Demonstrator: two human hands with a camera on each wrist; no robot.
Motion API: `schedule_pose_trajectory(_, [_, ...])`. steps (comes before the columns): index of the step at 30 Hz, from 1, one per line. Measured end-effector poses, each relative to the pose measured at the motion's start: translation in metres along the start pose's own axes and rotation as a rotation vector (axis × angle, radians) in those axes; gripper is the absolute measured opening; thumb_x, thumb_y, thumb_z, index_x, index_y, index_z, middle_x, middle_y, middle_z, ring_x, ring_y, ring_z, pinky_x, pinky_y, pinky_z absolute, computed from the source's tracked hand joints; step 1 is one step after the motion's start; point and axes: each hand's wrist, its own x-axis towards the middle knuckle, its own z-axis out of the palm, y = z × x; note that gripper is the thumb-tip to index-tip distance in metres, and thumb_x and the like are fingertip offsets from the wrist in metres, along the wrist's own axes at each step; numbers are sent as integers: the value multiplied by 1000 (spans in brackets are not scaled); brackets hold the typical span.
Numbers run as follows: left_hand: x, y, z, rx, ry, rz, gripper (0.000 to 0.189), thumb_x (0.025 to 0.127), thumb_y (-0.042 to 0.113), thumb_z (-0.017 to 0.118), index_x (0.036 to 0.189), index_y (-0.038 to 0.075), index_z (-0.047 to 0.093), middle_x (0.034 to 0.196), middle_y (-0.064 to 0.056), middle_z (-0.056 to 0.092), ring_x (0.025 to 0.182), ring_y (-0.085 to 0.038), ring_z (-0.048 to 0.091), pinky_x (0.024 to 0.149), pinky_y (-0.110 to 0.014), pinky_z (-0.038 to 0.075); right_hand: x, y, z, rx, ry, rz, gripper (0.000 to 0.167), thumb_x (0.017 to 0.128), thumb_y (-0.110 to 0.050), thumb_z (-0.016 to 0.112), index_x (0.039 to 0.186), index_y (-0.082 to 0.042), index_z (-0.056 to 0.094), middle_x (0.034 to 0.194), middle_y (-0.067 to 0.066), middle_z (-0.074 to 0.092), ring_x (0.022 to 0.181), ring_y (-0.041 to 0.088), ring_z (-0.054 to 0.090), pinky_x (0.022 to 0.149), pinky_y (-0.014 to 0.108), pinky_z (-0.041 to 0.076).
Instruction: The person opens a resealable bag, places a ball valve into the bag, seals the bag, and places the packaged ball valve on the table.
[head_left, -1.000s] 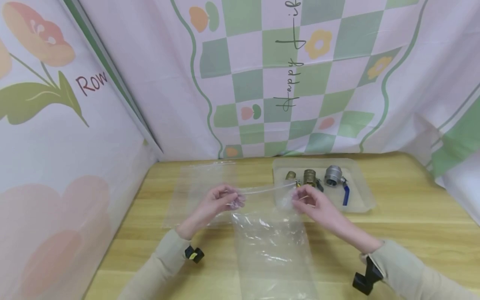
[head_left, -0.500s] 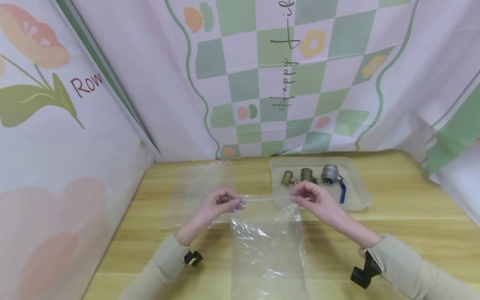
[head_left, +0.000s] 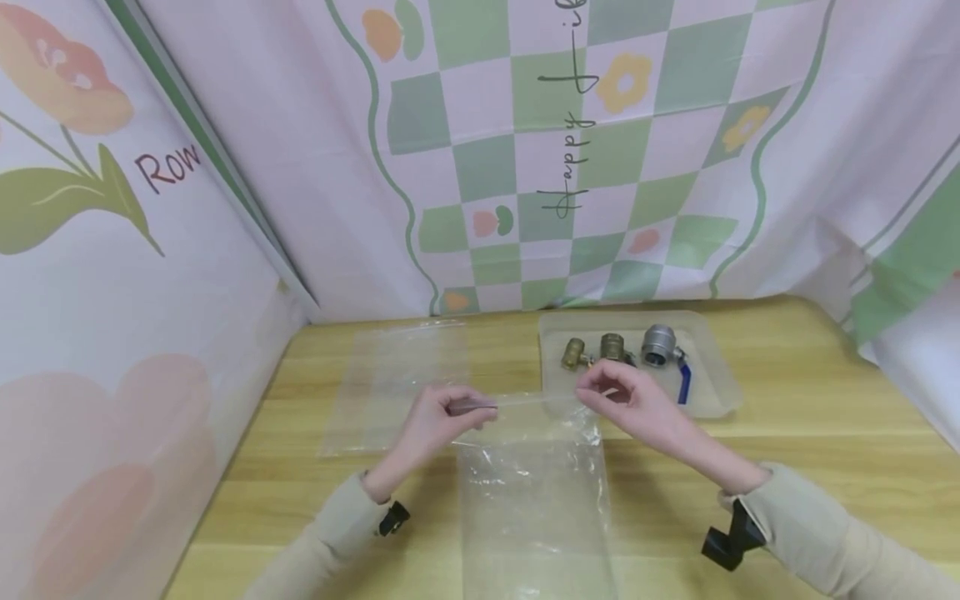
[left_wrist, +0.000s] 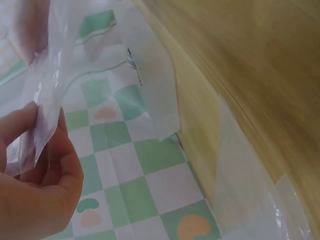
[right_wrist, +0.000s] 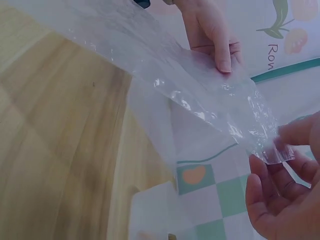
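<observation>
A clear zip bag [head_left: 534, 500] hangs toward me over the table, its top edge stretched between both hands. My left hand [head_left: 437, 423] pinches the top left corner between thumb and fingers, also plain in the left wrist view, where the bag's film [left_wrist: 47, 95] runs upward. At the top right corner, my right hand [head_left: 637, 407] pinches the film; the right wrist view shows crinkled plastic [right_wrist: 200, 100] between its thumb and fingers. I see nothing inside the bag. Its lower end runs out of the head view.
Behind my right hand stands a translucent tray [head_left: 720, 402]. It holds a small brass valve [head_left: 573, 354], a larger brass valve [head_left: 612, 345] and a silver ball valve [head_left: 659, 344] with a blue lever. Another clear bag [head_left: 390, 375] lies flat at the back left. Printed curtains [head_left: 480, 167] border the table.
The bag's top edge has sunk slightly and levelled out. My left hand has turned a little and its fingers have shifted along the corner. The small brass valve is more exposed now.
</observation>
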Motion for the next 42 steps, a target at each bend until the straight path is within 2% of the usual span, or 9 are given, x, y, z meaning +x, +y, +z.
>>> schedule_pose_trajectory(4, [-4,3,4,34,50,62,14,88,12,74,98,2,75,91,-18,76,76,-21,74,71,-29,64,1,-6,-2,-30,-13,18,7,97,-16,64,92,-13,67,87,3,70,78,5,64,71,20,58])
schedule_pose_trajectory(8, [-7,3,8,74,85,108,12,87,12,74,96,4,75,90,-16,77,77,-33,74,69,-24,63,0,-10,-5,-39,-47,14,6,95,-18,67,90,-14,67,86,-1,69,79,4,63,71,21,59])
schedule_pose_trajectory(11, [-9,2,10,103,109,120,11,87,12,74,96,6,76,91,-13,77,76,-24,74,69,-20,62,0,-13,-5,-47,-83,-8,3,92,-17,69,94,-14,68,89,-2,70,82,1,63,71,20,59])
schedule_pose_trajectory(15, [-12,2,13,141,137,155,9,86,11,74,94,8,77,91,-10,78,75,-14,74,69,-20,62,0,-14,-5,-113,-109,-122,8,89,-12,72,95,-16,69,90,-5,71,82,-2,63,71,21,60])
schedule_pose_trajectory(20, [-15,3,17,180,134,236,8,86,10,74,94,6,76,91,-10,78,75,-16,74,69,-22,63,-1,-21,-5,-282,-90,-321,19,83,-2,74,90,-19,69,85,-11,70,80,-2,63,70,21,60])
schedule_pose_trajectory(28, [-19,4,21,208,114,310,8,86,9,74,93,6,77,91,-9,78,74,-13,73,68,-19,62,-7,-33,-5,-412,-104,-437,29,76,7,73,90,-15,61,82,-8,66,76,2,63,66,17,59])
schedule_pose_trajectory(33, [-19,6,22,193,113,315,7,86,9,74,92,6,77,90,-10,78,73,-12,73,68,-20,62,-9,-35,-5,-458,-56,-540,35,71,13,73,85,-16,62,82,-10,64,73,2,61,64,14,56])
schedule_pose_trajectory(37, [-20,6,22,182,116,291,7,86,8,74,91,6,77,91,-9,78,75,-11,74,70,-19,62,-9,-36,-5,-478,-41,-543,32,71,11,74,87,-16,67,86,-8,65,73,4,62,62,14,56])
schedule_pose_trajectory(42, [-21,6,23,165,129,284,7,86,7,74,92,6,77,91,-10,78,75,-14,74,71,-20,62,-10,-36,-3,-533,-19,-526,24,72,-5,82,88,-15,67,86,-8,63,74,6,62,64,16,56])
